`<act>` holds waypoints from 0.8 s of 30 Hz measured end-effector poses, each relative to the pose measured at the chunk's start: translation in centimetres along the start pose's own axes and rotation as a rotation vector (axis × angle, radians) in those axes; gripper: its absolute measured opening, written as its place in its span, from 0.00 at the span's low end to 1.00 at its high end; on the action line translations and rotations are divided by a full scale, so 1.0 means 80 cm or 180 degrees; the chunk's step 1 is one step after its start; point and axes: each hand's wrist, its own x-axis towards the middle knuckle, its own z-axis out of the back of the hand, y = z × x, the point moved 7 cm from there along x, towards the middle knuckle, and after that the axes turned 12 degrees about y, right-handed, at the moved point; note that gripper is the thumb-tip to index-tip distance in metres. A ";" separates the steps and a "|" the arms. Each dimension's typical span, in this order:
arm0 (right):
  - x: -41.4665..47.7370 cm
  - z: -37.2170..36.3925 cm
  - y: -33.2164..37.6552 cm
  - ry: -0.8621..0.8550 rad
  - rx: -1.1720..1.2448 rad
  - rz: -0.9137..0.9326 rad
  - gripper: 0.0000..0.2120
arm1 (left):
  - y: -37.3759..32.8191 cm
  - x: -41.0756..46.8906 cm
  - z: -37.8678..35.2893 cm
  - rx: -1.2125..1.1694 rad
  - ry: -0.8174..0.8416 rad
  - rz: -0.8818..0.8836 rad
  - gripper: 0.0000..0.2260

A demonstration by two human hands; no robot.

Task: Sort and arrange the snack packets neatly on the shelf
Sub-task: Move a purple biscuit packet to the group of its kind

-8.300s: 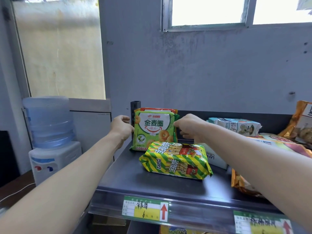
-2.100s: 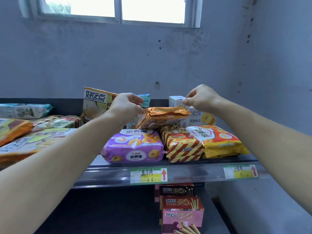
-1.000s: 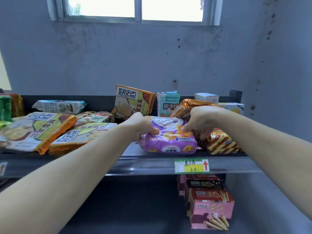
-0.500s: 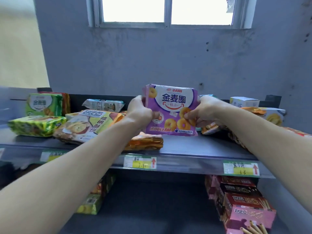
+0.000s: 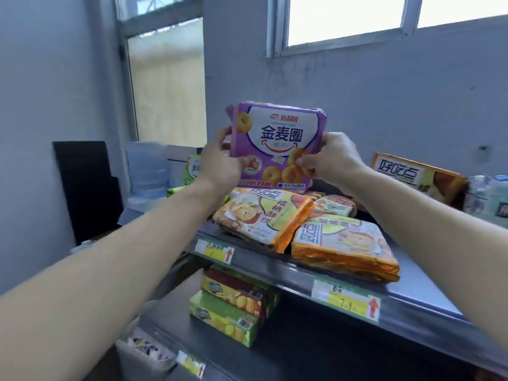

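Observation:
I hold a purple ring-biscuit packet (image 5: 277, 144) upright in the air above the top shelf (image 5: 428, 295). My left hand (image 5: 220, 163) grips its left edge and my right hand (image 5: 330, 159) pinches its right edge. Below it lie two orange walnut-cookie packets (image 5: 264, 215) (image 5: 341, 243) flat on the shelf. A green ring-biscuit packet (image 5: 192, 169) stands at the shelf's far left, mostly hidden behind my left hand.
Another orange packet (image 5: 412, 174) leans against the back at the right, next to pale blue packs (image 5: 486, 196). Green and yellow boxes (image 5: 231, 309) sit on the lower shelf. A water dispenser (image 5: 147, 171) stands left of the shelving.
Both hands have lifted the purple packet off the shelf's right part and carried it leftward, upright. The view has swung left with it.

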 end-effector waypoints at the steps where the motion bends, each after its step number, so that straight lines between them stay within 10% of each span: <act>1: 0.009 -0.016 0.011 0.0066 0.0083 0.0108 0.08 | -0.001 0.003 0.020 0.0076 -0.0098 0.0000 0.23; 24: 0.218 -0.391 0.141 0.0660 -0.0186 0.0069 0.08 | 0.177 0.133 0.398 0.0243 -0.0552 0.0184 0.20</act>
